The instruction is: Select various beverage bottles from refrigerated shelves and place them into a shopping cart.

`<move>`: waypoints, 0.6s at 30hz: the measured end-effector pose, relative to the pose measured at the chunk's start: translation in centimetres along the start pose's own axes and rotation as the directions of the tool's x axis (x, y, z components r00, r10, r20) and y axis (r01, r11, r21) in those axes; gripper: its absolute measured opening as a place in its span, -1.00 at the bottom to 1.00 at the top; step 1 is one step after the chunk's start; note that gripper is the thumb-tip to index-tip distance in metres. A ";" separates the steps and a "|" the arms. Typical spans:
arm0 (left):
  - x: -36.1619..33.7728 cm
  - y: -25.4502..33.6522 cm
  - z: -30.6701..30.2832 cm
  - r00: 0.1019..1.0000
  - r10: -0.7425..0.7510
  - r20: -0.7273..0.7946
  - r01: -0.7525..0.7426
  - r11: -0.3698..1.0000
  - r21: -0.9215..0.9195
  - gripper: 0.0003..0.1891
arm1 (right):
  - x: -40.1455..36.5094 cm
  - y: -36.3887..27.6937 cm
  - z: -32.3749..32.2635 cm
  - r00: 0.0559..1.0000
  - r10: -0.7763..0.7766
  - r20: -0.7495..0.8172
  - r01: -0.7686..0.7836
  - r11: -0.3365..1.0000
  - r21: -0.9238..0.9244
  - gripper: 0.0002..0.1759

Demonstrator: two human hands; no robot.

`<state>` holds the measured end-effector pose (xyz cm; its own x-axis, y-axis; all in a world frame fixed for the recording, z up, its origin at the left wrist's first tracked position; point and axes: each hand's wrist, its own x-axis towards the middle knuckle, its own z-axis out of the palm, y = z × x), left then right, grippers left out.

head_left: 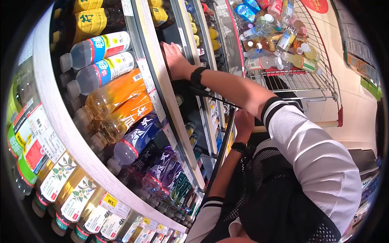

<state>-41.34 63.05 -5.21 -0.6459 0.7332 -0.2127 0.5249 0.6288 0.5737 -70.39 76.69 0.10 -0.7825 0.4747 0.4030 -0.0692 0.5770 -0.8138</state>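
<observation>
My right hand (175,60), with a black band at the wrist, reaches between two shelf boards of the drinks rack. Its fingers are bent at the shelf beside dark bottles with yellow labels (160,15); whatever they hold is hidden. My left hand (244,122), wearing a black watch, is closed at the near end of the shopping cart's beige handle (300,126). A thin black cord (219,99) runs from near my right wrist towards my left hand. The cart (334,87) contains many drink bottles (269,42) lying in a heap.
The shelves appear sideways in view. Bottles with blue-white labels (99,44), orange drinks (129,107) and a blue-wrapped bottle (135,135) stand on one. Price tags (148,79) line the shelf edges. White-labelled bottles (75,194) fill another shelf. Pale floor tiles (352,133) lie beyond the cart.
</observation>
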 end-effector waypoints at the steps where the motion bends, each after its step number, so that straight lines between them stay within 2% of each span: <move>1: 0.6 1.5 -1.4 0.994 -0.108 0.028 0.111 0.988 -0.112 -0.66 | 0.1 0.2 0.6 0.997 -0.046 -0.066 0.043 0.998 -0.044 0.04; 2: 1.2 3.1 -2.8 0.993 -0.111 0.029 0.114 0.987 -0.113 -0.66 | 0.2 0.4 0.8 0.997 -0.044 -0.063 0.042 0.998 -0.043 0.04; 4: 2.0 5.3 -4.9 0.970 -0.243 -0.008 0.234 0.942 -0.240 -0.65 | 0.4 0.5 0.9 0.994 -0.054 -0.093 0.070 0.981 0.182 -0.08; 5: 2.0 5.5 -4.8 0.962 -0.258 -0.086 0.230 0.940 -0.251 -0.66 | 0.3 0.5 1.1 0.992 -0.063 -0.112 0.079 0.987 0.140 -0.19; 6: 1.9 5.4 -4.6 0.962 -0.259 -0.092 0.229 0.940 -0.254 -0.66 | 0.1 0.5 1.1 0.992 -0.069 -0.109 0.085 0.986 0.140 -0.19; 8: 2.2 4.8 -4.4 0.964 -0.265 -0.005 0.256 0.935 -0.244 -0.67 | 0.2 0.6 0.9 0.989 -0.105 -0.102 0.123 0.974 0.189 -0.24; 9: 1.9 4.9 -4.3 0.955 -0.296 -0.026 0.277 0.920 -0.278 -0.68 | 0.1 0.5 0.7 0.990 -0.077 -0.116 0.102 0.968 0.229 -0.25; 10: 1.7 4.8 -4.3 0.957 -0.287 -0.030 0.268 0.922 -0.278 -0.68 | 0.0 0.4 0.6 0.989 -0.083 -0.122 0.109 0.968 0.224 -0.25; 12: 1.4 4.4 -3.9 0.987 -0.128 -0.099 0.116 0.986 -0.115 -0.71 | -0.3 0.3 0.7 0.986 0.013 -0.167 0.034 0.962 0.272 -0.10; 14: 1.2 4.0 -3.6 0.990 -0.132 -0.058 0.129 0.990 -0.056 -0.73 | -0.8 0.0 0.0 0.971 0.049 -0.234 0.024 0.953 0.301 -0.15; 16: 0.6 2.5 -2.2 0.997 -0.081 -0.004 0.081 0.996 -0.040 -0.72 | -1.0 -0.6 -1.9 0.967 0.153 -0.202 -0.055 0.905 0.422 -0.27; 17: 0.4 2.2 -1.8 0.997 -0.073 -0.004 0.072 0.997 -0.040 -0.72 | -0.7 -0.8 -2.1 0.940 0.227 -0.254 -0.102 0.899 0.425 -0.37; 18: 0.2 1.9 -1.3 0.995 -0.067 -0.073 0.060 0.993 -0.106 -0.70 | -0.7 -0.5 -2.4 0.939 0.224 -0.259 -0.098 0.901 0.422 -0.37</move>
<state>-41.15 64.02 -3.14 -0.7184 0.6684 -0.1929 0.4238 0.6403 0.6406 -68.35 77.65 1.25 -0.5901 0.7475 0.3050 -0.2462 0.1931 -0.9498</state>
